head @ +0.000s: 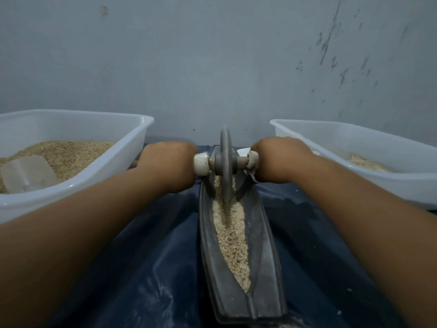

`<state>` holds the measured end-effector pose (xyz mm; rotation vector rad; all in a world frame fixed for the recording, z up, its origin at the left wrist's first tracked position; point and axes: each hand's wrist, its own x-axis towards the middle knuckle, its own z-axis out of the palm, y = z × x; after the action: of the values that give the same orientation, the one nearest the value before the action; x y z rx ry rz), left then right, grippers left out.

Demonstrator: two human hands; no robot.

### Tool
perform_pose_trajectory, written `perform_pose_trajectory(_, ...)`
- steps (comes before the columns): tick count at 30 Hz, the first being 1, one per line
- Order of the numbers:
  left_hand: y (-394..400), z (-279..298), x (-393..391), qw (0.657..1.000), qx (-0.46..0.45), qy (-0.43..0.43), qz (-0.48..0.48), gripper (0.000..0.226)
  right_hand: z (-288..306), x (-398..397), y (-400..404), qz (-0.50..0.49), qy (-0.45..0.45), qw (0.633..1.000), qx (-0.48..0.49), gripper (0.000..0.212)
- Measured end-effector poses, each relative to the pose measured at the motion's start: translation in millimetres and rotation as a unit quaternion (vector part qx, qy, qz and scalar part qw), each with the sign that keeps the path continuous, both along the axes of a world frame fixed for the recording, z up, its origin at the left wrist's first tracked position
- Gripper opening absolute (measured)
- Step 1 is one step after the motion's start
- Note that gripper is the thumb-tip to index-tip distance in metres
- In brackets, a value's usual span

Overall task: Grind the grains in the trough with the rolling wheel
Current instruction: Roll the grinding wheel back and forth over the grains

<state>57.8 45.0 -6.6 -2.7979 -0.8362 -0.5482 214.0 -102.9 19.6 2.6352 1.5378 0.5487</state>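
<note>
Both hands are gripping the axle of the wheel (226,162), one each side. Left hand (168,165) is curling round the handle (201,164) at 9 o'clock of the wheel, w/ a white wrapped end showing just beside the fist. Right hand (274,159) is curling round the other end at 3 o'clock, a bit of white cloth wrap (252,162) poking out next to it. Fingers themselves are hidden under the fists.

Wheel is standing upright in the trough (264,256), near its far end, toward 12 o'clock, rim sitting down in the grains (233,237). Grains are lying along the middle groove of the trough, running from the wheel toward 6 o'clock, w/ a furrow just in front of the rim. Trough is long, dark metal, lying on a dark blue sheet (146,268) dusted w/ pale powder.

At 9 o'clock a white tub (132,147) is holding more grain, w/ a clear scoop (28,174) lying in it. At 3 o'clock another white tub (354,147) is holding a thin layer of pale grain. Grey wall (189,67) is behind, at 12 o'clock, w/ dark marks on its right part.
</note>
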Motion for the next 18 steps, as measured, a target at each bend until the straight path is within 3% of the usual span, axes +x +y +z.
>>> perform_pose_trajectory(3, -2, -7, -13, 1.000, -0.003, 0.016, -0.008, 0.021, 2, 0, -6, 0.015, 0.085, 0.992, -0.094, 0.027)
perform_pose_trajectory(5, -4, -10, -20, 0.999, 0.036, 0.012, -0.021, 0.024, -3, 0, -15, 0.016, 0.143, 0.985, -0.096, 0.026)
perform_pose_trajectory(7, -4, -7, -18, 0.998, 0.063, 0.002, -0.020, 0.019, -8, 1, -17, 0.012, 0.113, 0.991, -0.063, 0.024)
perform_pose_trajectory(11, -5, 1, -2, 1.000, 0.015, 0.004, 0.001, 0.018, -8, 0, -1, -0.002, -0.008, 1.000, 0.026, 0.026)
perform_pose_trajectory(16, -6, -2, -12, 0.999, 0.037, 0.023, -0.025, 0.024, -2, 5, -9, 0.025, 0.138, 0.987, -0.081, 0.023)
perform_pose_trajectory(18, -6, -1, -12, 0.998, 0.043, 0.033, -0.039, 0.024, -7, 7, -14, 0.028, 0.154, 0.985, -0.077, 0.021)
